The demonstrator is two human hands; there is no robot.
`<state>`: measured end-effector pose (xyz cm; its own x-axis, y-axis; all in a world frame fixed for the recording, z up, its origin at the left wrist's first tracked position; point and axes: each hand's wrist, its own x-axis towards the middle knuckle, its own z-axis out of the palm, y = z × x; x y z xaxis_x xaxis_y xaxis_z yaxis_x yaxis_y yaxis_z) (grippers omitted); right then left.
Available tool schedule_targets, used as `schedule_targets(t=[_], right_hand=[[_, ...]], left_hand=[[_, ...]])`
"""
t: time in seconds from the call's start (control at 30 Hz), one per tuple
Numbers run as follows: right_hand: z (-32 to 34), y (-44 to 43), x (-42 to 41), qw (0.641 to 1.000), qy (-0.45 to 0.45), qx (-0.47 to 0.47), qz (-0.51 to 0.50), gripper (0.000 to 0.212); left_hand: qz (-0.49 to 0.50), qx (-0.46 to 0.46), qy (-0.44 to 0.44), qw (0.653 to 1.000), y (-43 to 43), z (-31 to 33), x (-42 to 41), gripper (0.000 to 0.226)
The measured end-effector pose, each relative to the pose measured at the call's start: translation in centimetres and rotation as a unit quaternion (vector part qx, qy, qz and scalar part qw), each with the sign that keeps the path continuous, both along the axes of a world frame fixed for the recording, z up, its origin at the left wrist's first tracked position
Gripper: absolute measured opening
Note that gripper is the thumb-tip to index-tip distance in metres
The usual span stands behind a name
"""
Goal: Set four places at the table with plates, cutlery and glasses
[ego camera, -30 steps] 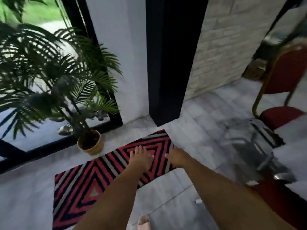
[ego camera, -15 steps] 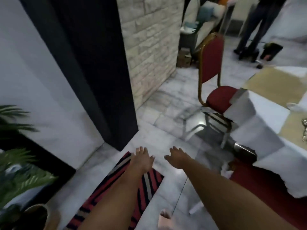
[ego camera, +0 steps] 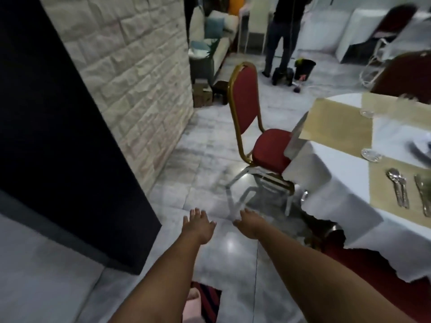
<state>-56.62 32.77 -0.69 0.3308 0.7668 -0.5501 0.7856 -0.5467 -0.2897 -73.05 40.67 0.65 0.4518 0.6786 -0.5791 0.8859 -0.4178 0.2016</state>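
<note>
My left hand (ego camera: 198, 226) and my right hand (ego camera: 250, 223) stretch out side by side over the marble floor, palms down, fingers apart, both holding nothing. At the right stands the table (ego camera: 331, 183) under a white cloth with beige placemats (ego camera: 335, 127). Spoons (ego camera: 397, 185) and more cutlery (ego camera: 423, 197) lie on the nearest placemat. A glass (ego camera: 370, 155) and another glass (ego camera: 367, 112) stand further back. A blurred plate (ego camera: 419, 151) sits at the right edge. Both hands are well left of the table.
A red chair with a gold frame (ego camera: 247, 108) stands at the table's left side. Another red chair (ego camera: 405, 75) is behind the table. A person (ego camera: 283, 36) stands at the back near a dark bucket (ego camera: 304, 68). A brick wall (ego camera: 130, 73) and dark pillar (ego camera: 58, 136) flank the left.
The view has swung right, from the plant and striped rug to the chair and table. More of the table top shows. My hands stay outstretched and hold nothing.
</note>
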Motion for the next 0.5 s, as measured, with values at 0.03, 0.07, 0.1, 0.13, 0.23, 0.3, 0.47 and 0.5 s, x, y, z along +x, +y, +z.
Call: schedule_targets(t=[0.03, 0.07, 0.1, 0.13, 0.23, 0.3, 0.47, 0.5], right_hand=[[0.2, 1.3, 0.6, 1.0, -0.002, 0.01, -0.022, 0.062], [0.4, 2.3, 1.1, 0.999, -0.002, 0.014, -0.044, 0.063], [0.5, 3.4, 1.7, 0.998, -0.001, 0.012, -0.064, 0.063], [0.5, 4.4, 2.4, 0.996, 0.005, 0.005, -0.085, 0.063], [0.7, 7.1, 4.4, 0.992, 0.018, 0.019, -0.125, 0.059], [1.0, 8.1, 6.0, 0.991, 0.008, 0.028, -0.131, 0.056], [1.9, 9.3, 10.3, 0.981, 0.008, 0.011, -0.192, 0.059], [1.9, 9.5, 11.4, 0.979, 0.006, 0.008, -0.204, 0.059]], left_hand=[[-0.02, 0.005, 0.0, 1.0, 2.0, 0.2, 1.0, 0.069], [-0.036, 0.006, -0.002, 0.999, 3.5, 0.5, 1.8, 0.069], [-0.052, 0.004, -0.002, 0.999, 4.9, 0.9, 2.7, 0.069], [-0.07, 0.003, -0.002, 0.998, 6.3, 1.2, 3.5, 0.068], [-0.118, 0.019, -0.005, 0.993, 10.3, 2.0, 6.1, 0.068], [-0.145, 0.02, -0.013, 0.989, 12.5, 2.5, 8.4, 0.068], [-0.224, 0.027, -0.027, 0.974, 15.3, 2.3, 14.8, 0.068], [-0.236, 0.027, -0.03, 0.971, 15.8, 1.9, 16.5, 0.067]])
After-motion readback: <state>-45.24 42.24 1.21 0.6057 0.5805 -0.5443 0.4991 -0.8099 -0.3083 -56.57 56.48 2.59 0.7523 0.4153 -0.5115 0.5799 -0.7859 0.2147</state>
